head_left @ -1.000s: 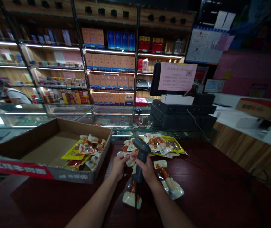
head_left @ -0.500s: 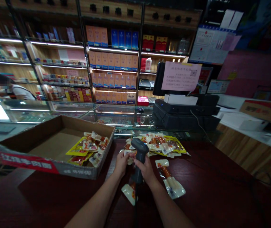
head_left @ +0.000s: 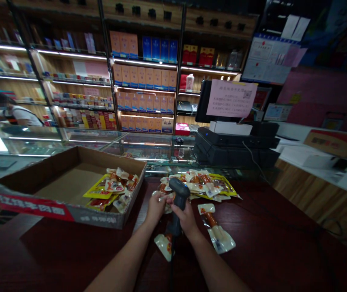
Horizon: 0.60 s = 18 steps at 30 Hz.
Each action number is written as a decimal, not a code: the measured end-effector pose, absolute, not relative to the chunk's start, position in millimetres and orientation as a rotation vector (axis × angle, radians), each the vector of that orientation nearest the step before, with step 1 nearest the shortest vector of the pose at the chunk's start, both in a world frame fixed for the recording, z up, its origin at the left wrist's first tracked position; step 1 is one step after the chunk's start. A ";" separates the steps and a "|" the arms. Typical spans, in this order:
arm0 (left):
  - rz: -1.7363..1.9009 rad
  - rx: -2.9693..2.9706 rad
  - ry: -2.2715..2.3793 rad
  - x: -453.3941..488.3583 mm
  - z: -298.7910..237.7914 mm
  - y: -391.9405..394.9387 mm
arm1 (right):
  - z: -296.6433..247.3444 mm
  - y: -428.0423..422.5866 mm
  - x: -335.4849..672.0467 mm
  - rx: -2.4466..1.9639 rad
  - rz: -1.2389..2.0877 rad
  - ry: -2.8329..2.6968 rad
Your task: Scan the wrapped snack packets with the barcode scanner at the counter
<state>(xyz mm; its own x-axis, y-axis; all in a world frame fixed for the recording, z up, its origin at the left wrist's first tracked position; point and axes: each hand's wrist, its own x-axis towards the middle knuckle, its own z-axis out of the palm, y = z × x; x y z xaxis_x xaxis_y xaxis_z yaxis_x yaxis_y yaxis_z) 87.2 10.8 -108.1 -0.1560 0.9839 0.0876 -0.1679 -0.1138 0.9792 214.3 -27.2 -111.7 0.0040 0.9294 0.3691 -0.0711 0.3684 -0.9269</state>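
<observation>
My right hand (head_left: 186, 217) is wrapped round the handle of a dark grey barcode scanner (head_left: 179, 190), its head tilted up and away from me. Close on its left, my left hand (head_left: 157, 209) pinches a small snack packet (head_left: 162, 196), partly hidden behind the fingers and the scanner. One sausage-like snack packet (head_left: 163, 245) lies on the table below the scanner, and another clear-and-white snack packet (head_left: 217, 231) lies to the right of my right hand. Beyond the hands is a pile of snack packets (head_left: 202, 182), with yellow bags among them.
An open cardboard box (head_left: 97, 221) with several snack packets in one corner stands at left on the dark red table (head_left: 100, 251). Behind are a glass counter (head_left: 149, 142), a monitor with a pink notice (head_left: 232, 97) and stocked shelves. A person (head_left: 24, 115) is at far left.
The view has shifted very slightly. Both hands stay almost in place, the right still round the scanner and the left still on the packet.
</observation>
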 end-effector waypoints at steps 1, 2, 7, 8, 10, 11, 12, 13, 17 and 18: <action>1.476 1.013 1.111 88.8 -109.2 9.9 | -111.3 -28.5 213.8 -0.891 0.948 -1.320; 1.467 0.948 1.074 90.6 -109.8 8.7 | -110.6 -29.7 213.1 -0.904 0.930 -1.311; 1.402 0.643 0.842 96.2 -104.7 1.8 | -103.1 -33.3 208.3 -0.931 0.867 -1.252; 1.394 0.583 0.815 96.5 -103.1 1.0 | -101.5 -33.6 207.6 -0.916 0.866 -1.252; 1.367 0.482 0.784 96.7 -100.2 0.4 | -99.1 -34.2 206.9 -0.878 0.867 -1.264; 1.348 0.456 0.771 96.6 -99.1 0.3 | -98.5 -34.5 207.1 -0.861 0.867 -1.270; 1.329 0.448 0.759 96.5 -98.1 0.3 | -98.2 -34.7 207.6 -0.847 0.865 -1.273; 1.317 0.454 0.749 96.4 -97.4 0.3 | -98.4 -34.7 208.4 -0.835 0.861 -1.271; 1.323 0.519 0.739 96.5 -95.1 -1.3 | -100.2 -33.0 212.7 -0.786 0.856 -1.247; 1.335 0.534 0.741 96.8 -94.8 -1.8 | -100.3 -32.2 213.7 -0.785 0.853 -1.235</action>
